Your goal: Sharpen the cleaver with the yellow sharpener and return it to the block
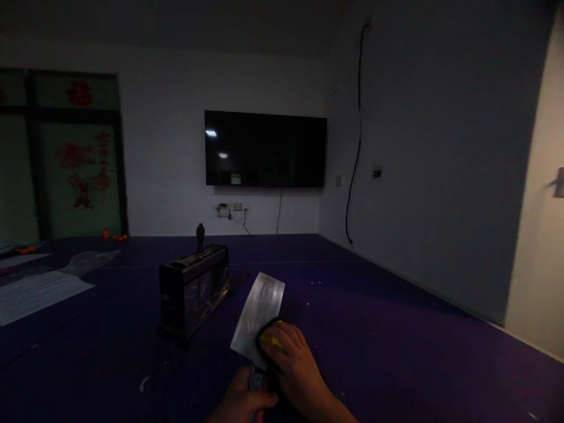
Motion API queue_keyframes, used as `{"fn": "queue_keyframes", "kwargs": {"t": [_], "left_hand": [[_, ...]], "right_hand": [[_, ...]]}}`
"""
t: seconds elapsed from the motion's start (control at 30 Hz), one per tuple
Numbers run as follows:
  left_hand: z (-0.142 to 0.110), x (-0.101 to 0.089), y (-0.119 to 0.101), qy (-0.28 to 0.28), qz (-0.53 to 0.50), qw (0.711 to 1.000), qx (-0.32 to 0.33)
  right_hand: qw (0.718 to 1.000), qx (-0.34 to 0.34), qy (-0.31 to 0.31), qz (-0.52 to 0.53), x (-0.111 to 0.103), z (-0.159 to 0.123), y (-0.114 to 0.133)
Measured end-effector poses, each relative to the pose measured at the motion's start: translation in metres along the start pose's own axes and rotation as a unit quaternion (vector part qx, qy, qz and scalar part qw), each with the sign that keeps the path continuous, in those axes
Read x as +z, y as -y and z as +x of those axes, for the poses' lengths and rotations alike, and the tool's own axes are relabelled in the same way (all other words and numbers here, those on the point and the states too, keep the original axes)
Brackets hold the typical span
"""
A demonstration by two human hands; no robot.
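My left hand [243, 399] is closed round the handle of a cleaver [261, 308], whose broad, shiny blade points up and away from me. My right hand [296, 357] grips a dark pad with a yellow part [274, 341] and presses it on the lower right of the blade. Fingers cover most of the pad, so its exact kind is unclear. Ahead and to the left, a black knife block [194, 294] with clear sides stands upright on the purple surface. One knife with a black handle [200, 236] stands in its top slot.
Paper sheets [44, 294] and a crumpled clear plastic bag [90, 261] lie at the left on the purple surface [388, 346]. Small orange items [115, 237] sit at its far left edge. Small white scraps [143, 383] are scattered about. A television [265, 150] hangs on the far wall.
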State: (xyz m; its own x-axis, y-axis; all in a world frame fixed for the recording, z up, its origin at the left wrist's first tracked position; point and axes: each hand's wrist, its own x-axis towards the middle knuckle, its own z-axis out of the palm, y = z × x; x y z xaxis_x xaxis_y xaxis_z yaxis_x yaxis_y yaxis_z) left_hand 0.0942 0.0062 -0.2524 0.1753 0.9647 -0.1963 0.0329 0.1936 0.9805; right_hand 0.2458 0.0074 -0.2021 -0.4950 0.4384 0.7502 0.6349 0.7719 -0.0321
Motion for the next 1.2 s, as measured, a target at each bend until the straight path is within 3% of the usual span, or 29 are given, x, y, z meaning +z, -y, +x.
{"fn": "queue_keyframes", "kwargs": {"t": [0.3, 0.43, 0.83, 1.03, 1.2], "left_hand": [[-0.003, -0.001, -0.002, 0.066, 0.012, 0.995, 0.075], [-0.006, 0.001, -0.009, 0.093, 0.014, 0.991, 0.091], [0.001, -0.002, -0.007, 0.123, 0.027, 0.989, 0.083], [0.0, -0.002, -0.005, 0.106, 0.03, 0.991, 0.069], [-0.004, -0.001, -0.008, 0.079, 0.024, 0.996, 0.043]], "right_hand": [[0.997, 0.056, 0.024, 0.042, 0.013, -0.007, 0.0], [0.998, 0.037, 0.021, 0.044, 0.013, -0.006, 0.005], [0.997, 0.032, 0.021, 0.063, 0.008, -0.002, 0.007], [0.992, 0.081, 0.026, 0.093, 0.012, -0.005, 0.0], [0.993, 0.08, 0.017, 0.086, 0.005, -0.004, -0.003]]}}
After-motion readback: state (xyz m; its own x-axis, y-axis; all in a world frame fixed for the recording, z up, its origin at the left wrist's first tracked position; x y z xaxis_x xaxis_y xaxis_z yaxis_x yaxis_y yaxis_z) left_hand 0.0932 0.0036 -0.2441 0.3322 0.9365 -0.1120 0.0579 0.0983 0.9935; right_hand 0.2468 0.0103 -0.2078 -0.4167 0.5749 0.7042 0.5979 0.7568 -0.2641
